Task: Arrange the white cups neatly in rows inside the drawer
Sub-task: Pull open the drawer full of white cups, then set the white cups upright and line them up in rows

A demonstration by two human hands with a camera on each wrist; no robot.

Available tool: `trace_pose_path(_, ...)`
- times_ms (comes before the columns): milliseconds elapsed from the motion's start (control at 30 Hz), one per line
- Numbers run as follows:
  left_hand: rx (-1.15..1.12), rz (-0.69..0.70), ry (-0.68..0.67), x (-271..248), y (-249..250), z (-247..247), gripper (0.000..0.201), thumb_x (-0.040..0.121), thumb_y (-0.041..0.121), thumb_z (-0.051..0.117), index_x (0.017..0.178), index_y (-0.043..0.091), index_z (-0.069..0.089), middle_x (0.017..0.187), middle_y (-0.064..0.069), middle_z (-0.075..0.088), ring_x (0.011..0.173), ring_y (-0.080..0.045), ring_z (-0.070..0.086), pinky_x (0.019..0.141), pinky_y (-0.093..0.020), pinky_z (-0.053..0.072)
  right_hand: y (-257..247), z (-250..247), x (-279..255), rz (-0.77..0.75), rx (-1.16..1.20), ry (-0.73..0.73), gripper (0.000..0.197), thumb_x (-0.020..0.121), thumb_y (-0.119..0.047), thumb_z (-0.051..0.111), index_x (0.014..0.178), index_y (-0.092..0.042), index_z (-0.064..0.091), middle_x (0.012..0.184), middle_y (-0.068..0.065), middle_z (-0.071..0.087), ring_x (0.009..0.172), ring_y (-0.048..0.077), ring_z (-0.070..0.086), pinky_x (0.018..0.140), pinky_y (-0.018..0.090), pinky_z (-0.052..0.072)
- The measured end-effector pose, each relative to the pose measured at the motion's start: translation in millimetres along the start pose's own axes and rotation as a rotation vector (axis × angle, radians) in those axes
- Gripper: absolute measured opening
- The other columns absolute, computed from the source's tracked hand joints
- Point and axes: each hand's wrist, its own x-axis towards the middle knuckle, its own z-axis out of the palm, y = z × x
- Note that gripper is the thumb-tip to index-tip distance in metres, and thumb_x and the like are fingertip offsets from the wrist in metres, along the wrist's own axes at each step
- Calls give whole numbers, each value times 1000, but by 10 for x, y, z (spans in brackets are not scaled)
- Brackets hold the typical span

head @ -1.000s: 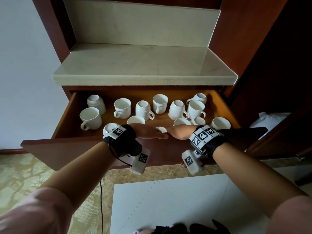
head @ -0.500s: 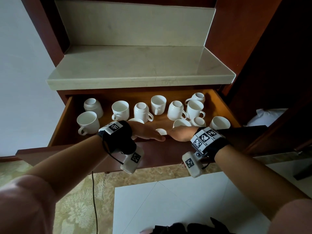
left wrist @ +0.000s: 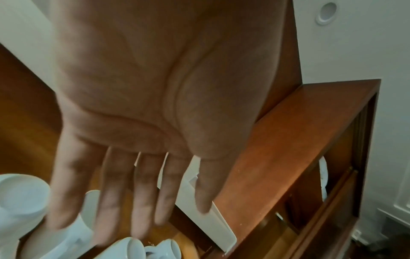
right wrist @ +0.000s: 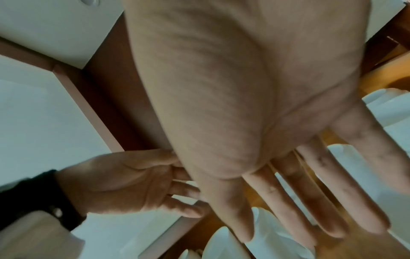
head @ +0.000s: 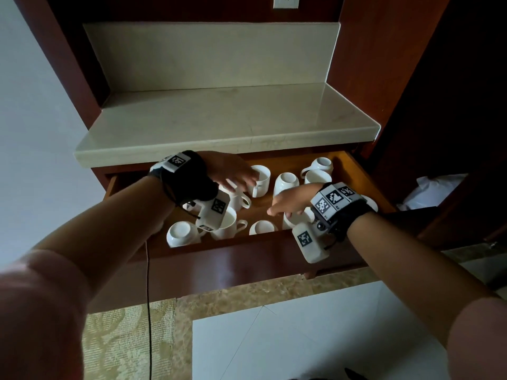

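Observation:
Several white cups stand scattered in the open wooden drawer [head: 233, 259]. My left hand [head: 241, 174] is stretched flat over the back row, its fingers just above an upright cup [head: 262, 183]. In the left wrist view the left hand [left wrist: 155, 219] shows straight fingers holding nothing, with cups [left wrist: 22, 194] beneath. My right hand [head: 282, 204] reaches leftward with fingers extended, low over a front-row cup [head: 293, 219]. The right wrist view shows the right hand [right wrist: 288, 201] flat and empty above cups [right wrist: 224, 245]. More cups sit at the front left [head: 181, 234] and back right [head: 321, 164].
A pale stone counter [head: 219, 127] overhangs the drawer's back, just above my left wrist. The drawer's right wall [head: 362, 182] lies beyond my right wrist. A bare patch of drawer floor [head: 260, 207] shows between my hands. A thin cable [head: 148, 297] hangs below the drawer front.
Both hands left the drawer's front edge and moved in over the cups, the left going farther back. The camera has come closer and shifted.

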Motion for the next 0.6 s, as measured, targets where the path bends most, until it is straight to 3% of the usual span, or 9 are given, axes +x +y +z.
trace_pose_path(33, -36, 35, 49, 59, 14, -7, 31, 97, 19, 49, 127, 10, 55, 123, -2, 62, 112, -20, 61, 97, -37, 47, 11, -60, 12, -7, 22, 28, 26, 95, -42, 42, 87, -21, 56, 90, -4, 62, 81, 9, 58, 70, 23, 45)
trace_pose_path(133, -137, 72, 186, 268, 45, 34, 31, 97, 14, 50, 125, 5, 56, 122, -9, 62, 104, -23, 61, 96, -38, 47, 106, -221, 49, -49, 132, 109, 30, 93, -37, 48, 70, -18, 52, 61, -10, 57, 45, 1, 51, 52, 19, 37)
trace_pose_path(167, -156, 70, 217, 355, 49, 54, 29, 97, 15, 50, 123, 5, 57, 122, -9, 62, 105, -24, 60, 97, -39, 46, 164, -260, 75, -65, 184, 119, 29, 92, -39, 50, 73, -16, 54, 64, -7, 58, 45, 3, 52, 52, 20, 38)
trace_pose_path(200, -159, 67, 235, 443, 56, 73, 27, 97, 14, 50, 122, 5, 58, 120, -9, 61, 107, -25, 58, 96, -40, 46, 229, -295, 105, -77, 218, 131, 29, 90, -42, 52, 80, -15, 57, 73, -3, 60, 55, 8, 58, 56, 24, 42)
trace_pose_path(267, -164, 50, 233, 614, 70, 115, 29, 98, 9, 46, 125, 4, 55, 119, -9, 58, 108, -24, 54, 85, -34, 48, 388, -372, 182, -85, 253, 163, 30, 90, -43, 51, 90, -13, 59, 91, 3, 63, 86, 19, 66, 69, 30, 48)
trace_pose_path(333, -132, 28, 221, 774, 125, 173, 33, 99, 3, 42, 131, 0, 49, 122, -13, 56, 104, -21, 54, 73, -24, 47, 561, -455, 248, -85, 261, 186, 29, 92, -38, 48, 92, -11, 60, 96, 5, 63, 99, 25, 65, 71, 31, 47)
trace_pose_path(400, -40, 11, 255, 952, 221, 244, 34, 99, 7, 45, 132, 0, 49, 123, -13, 55, 100, -20, 56, 78, -25, 50, 753, -552, 358, -80, 272, 187, 34, 93, -36, 47, 102, -7, 62, 102, 9, 66, 98, 26, 65, 70, 30, 47)
trace_pose_path(500, 188, -25, 273, 1210, 357, 305, 32, 98, 19, 49, 124, 3, 58, 116, -10, 56, 113, -27, 53, 103, -40, 41, 1085, -702, 564, -77, 326, 194, 37, 91, -38, 50, 101, -4, 62, 98, 15, 65, 80, 25, 61, 63, 29, 44)
trace_pose_path(600, 353, -81, 197, 1473, 432, 299, 29, 97, 28, 50, 111, 5, 61, 109, -7, 57, 106, -25, 52, 96, -34, 39, 1419, -843, 759, -39, 318, 225, 39, 93, -43, 50, 100, -7, 60, 89, 10, 61, 79, 23, 57, 64, 31, 46)
